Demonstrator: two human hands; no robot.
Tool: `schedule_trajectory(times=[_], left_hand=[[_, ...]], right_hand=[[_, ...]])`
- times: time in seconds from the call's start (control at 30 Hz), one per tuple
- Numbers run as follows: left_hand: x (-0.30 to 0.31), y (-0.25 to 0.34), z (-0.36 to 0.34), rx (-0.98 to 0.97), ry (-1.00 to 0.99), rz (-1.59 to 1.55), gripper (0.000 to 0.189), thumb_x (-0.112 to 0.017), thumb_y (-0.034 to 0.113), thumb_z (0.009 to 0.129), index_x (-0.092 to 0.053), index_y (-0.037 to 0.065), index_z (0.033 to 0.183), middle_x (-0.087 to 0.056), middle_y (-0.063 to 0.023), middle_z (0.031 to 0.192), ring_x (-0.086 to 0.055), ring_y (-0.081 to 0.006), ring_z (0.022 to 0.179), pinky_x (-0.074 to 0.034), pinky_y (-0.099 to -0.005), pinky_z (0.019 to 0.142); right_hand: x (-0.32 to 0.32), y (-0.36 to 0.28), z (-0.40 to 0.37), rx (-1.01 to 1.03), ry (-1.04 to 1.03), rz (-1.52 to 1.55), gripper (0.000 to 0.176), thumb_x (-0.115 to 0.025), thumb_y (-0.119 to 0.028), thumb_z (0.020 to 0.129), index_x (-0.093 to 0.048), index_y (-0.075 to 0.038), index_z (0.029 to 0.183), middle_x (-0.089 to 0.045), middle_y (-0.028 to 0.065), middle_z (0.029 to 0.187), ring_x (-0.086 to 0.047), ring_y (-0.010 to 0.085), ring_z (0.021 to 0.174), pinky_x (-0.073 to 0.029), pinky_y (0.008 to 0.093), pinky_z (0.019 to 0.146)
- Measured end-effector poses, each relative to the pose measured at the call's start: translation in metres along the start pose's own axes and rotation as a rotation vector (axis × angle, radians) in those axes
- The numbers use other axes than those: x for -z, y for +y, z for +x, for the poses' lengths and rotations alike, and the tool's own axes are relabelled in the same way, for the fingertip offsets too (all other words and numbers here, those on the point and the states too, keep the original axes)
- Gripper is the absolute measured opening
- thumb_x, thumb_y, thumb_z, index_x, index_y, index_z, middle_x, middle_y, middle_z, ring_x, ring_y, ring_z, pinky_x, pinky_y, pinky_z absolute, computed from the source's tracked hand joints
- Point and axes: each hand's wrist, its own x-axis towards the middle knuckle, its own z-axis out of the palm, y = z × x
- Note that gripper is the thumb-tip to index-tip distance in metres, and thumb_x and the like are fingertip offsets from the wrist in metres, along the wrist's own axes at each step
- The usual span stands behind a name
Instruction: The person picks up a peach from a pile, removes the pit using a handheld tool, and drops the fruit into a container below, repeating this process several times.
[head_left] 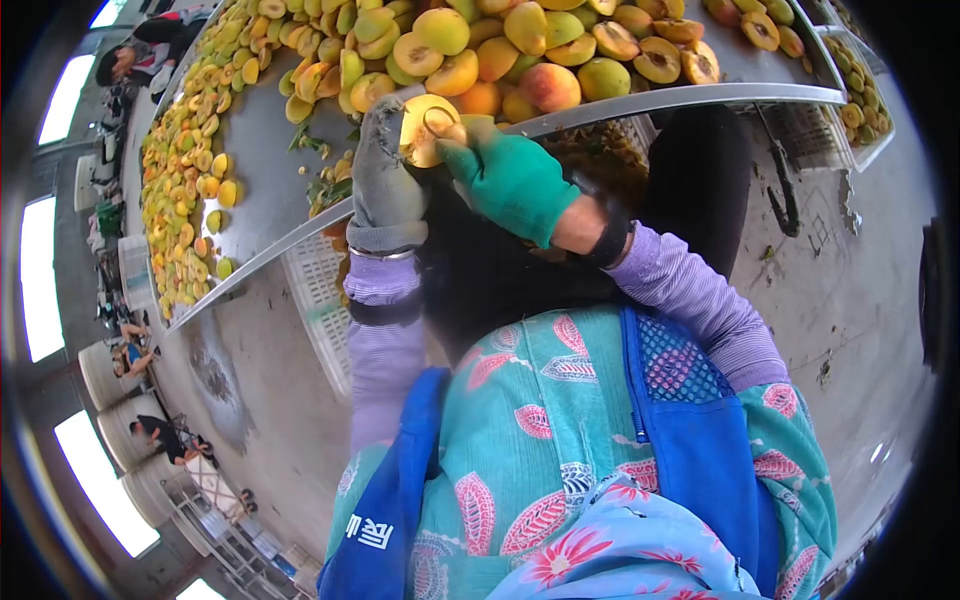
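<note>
My left hand (385,180), in a grey glove, is closed on the left side of a cut yellow fruit half (418,128) at the edge of the metal table (400,97). On the fruit's right side, my right hand (515,180), in a green glove, has its fingers pinched against the cut face. A thin curved ring shows at the fruit's centre; whether it is a tool in my right fingers is hard to make out. Halved and whole fruits (550,87) lie heaped just beyond both hands.
More fruit halves (180,190) spread along the table's left part, with leaves near its edge. White crates (318,290) stand below the table, and a crate of fruit (860,90) is at the far right. Several people are in the left background.
</note>
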Motion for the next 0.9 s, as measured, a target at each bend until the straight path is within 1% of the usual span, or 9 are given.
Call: schedule_trajectory(times=[0.1, 0.17, 0.23, 0.43, 0.53, 0.6, 0.63, 0.8, 0.9], left_hand=[[-0.024, 0.025, -0.006, -0.006, -0.137, -0.138, 0.03, -0.05, 0.022, 0.098, -0.061, -0.001, 0.114, -0.064, -0.0122, 0.108, -0.063, -0.0194, 0.098, -0.051, -0.0324, 0.088], [-0.015, 0.018, -0.003, -0.127, -0.164, 0.165, 0.026, -0.058, 0.011, 0.094, -0.058, 0.0, 0.117, -0.067, -0.0117, 0.107, -0.065, -0.0196, 0.094, -0.053, -0.032, 0.085], [-0.011, 0.012, -0.003, -0.414, -0.099, 0.767, 0.026, -0.058, 0.013, 0.094, -0.058, 0.0, 0.116, -0.068, -0.0106, 0.105, -0.066, -0.0197, 0.091, -0.054, -0.0309, 0.082], [-0.041, 0.016, -0.003, 0.008, 0.22, 0.027, 0.029, -0.055, 0.022, 0.098, -0.063, -0.003, 0.109, -0.068, -0.0071, 0.099, -0.064, -0.0154, 0.086, -0.052, -0.0275, 0.076], [-0.044, 0.003, 0.001, -0.216, 0.29, 0.158, 0.028, -0.057, 0.024, 0.097, -0.069, -0.002, 0.098, -0.069, -0.004, 0.085, -0.062, -0.0105, 0.073, -0.051, -0.0241, 0.067], [-0.038, 0.003, 0.005, -0.389, 0.18, 0.364, 0.028, -0.057, 0.024, 0.097, -0.069, -0.002, 0.099, -0.068, -0.0016, 0.085, -0.059, -0.0075, 0.071, -0.049, -0.0223, 0.063], [-0.034, 0.006, 0.007, -0.476, 0.129, 0.468, 0.028, -0.057, 0.024, 0.098, -0.069, -0.002, 0.1, -0.067, -0.0004, 0.084, -0.058, -0.006, 0.069, -0.048, -0.0214, 0.062], [-0.016, 0.011, 0.021, -0.109, -0.093, 0.235, 0.023, -0.056, 0.02, 0.098, -0.068, 0.002, 0.107, -0.067, 0.0009, 0.083, -0.053, -0.0042, 0.064, -0.044, -0.0203, 0.057], [-0.012, 0.018, 0.018, -0.078, -0.203, 0.272, 0.029, -0.051, 0.027, 0.1, -0.066, 0.003, 0.106, -0.067, -0.0021, 0.083, -0.055, -0.0077, 0.063, -0.045, -0.0216, 0.057]], right_hand=[[0.002, -0.006, -0.006, -0.037, 0.062, -0.006, 0.039, -0.048, -0.04, 0.098, -0.051, -0.002, 0.093, -0.057, 0.0207, 0.062, -0.06, 0.042, 0.058, -0.046, 0.05, 0.05], [0.003, -0.003, -0.006, 0.032, 0.067, -0.052, 0.04, -0.048, -0.04, 0.098, -0.05, -0.001, 0.093, -0.057, 0.0204, 0.061, -0.059, 0.0416, 0.057, -0.046, 0.0496, 0.049], [0.004, -0.004, -0.007, 0.065, 0.058, -0.071, 0.041, -0.049, -0.04, 0.098, -0.049, 0.0, 0.092, -0.057, 0.0203, 0.061, -0.059, 0.0412, 0.055, -0.046, 0.0492, 0.048], [0.011, -0.02, -0.01, -0.019, 0.04, -0.031, 0.044, -0.049, -0.041, 0.098, -0.048, 0.002, 0.092, -0.058, 0.0211, 0.062, -0.06, 0.0402, 0.056, -0.046, 0.0486, 0.047], [0.002, -0.013, -0.015, -0.064, 0.044, 0.029, 0.042, -0.049, -0.04, 0.098, -0.048, 0.002, 0.092, -0.057, 0.0204, 0.061, -0.059, 0.039, 0.055, -0.046, 0.0481, 0.048], [-0.012, -0.004, -0.014, -0.033, 0.1, 0.071, 0.039, -0.048, -0.038, 0.099, -0.049, 0.001, 0.092, -0.055, 0.0171, 0.057, -0.057, 0.0358, 0.05, -0.046, 0.0465, 0.047], [-0.011, -0.01, -0.013, -0.123, 0.045, 0.259, 0.038, -0.047, -0.038, 0.099, -0.049, -0.001, 0.091, -0.052, 0.0139, 0.055, -0.054, 0.0326, 0.046, -0.045, 0.0445, 0.045], [0.02, -0.047, 0.0, -0.804, -0.46, 1.473, 0.034, -0.047, -0.041, 0.097, -0.049, -0.011, 0.081, -0.042, 0.0005, 0.052, -0.04, 0.0165, 0.038, -0.039, 0.0334, 0.039], [0.027, -0.044, -0.005, -0.707, -0.61, 1.56, 0.039, -0.044, -0.052, 0.098, -0.048, -0.015, 0.085, -0.042, -0.0061, 0.056, -0.037, 0.0075, 0.041, -0.032, 0.0219, 0.042]])
